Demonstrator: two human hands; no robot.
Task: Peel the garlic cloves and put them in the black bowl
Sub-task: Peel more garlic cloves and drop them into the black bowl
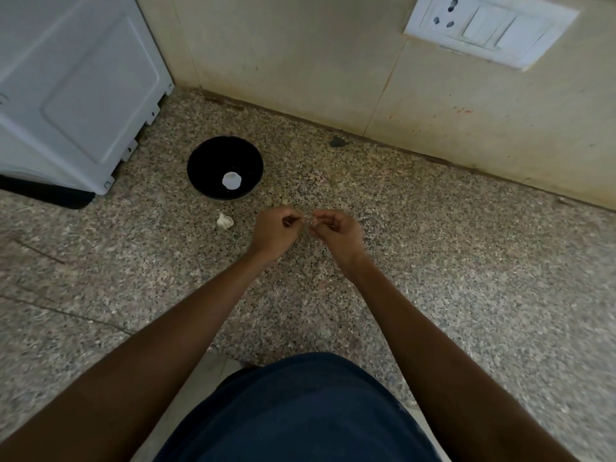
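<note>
1. Garlic clove (308, 221): a small pale piece sits pinched between the fingertips of both hands, held just above the speckled counter (433, 261); it is too small to tell how much skin is on it.
2. Nearest the camera, a dark blue shirt (300, 411) fills the bottom middle, with both bare forearms reaching forward from either side of it.
3. The left hand (275, 230) has its fingers curled in, thumb and fingertips closed on the left end of the clove.
4. The right hand (335, 233) is curled the same way, fingertips pinching the right end, so the two hands nearly touch.
5. A loose piece of garlic (224, 221) lies on the counter just left of the left hand.
6. Beyond it stands the black bowl (203, 161), with one white piece (231, 180) inside on its bottom.
7. A white appliance (76, 88) stands at the far left.
8. On the tiled wall (300, 61) behind, a white switch plate (490, 28) is mounted at upper right.
</note>
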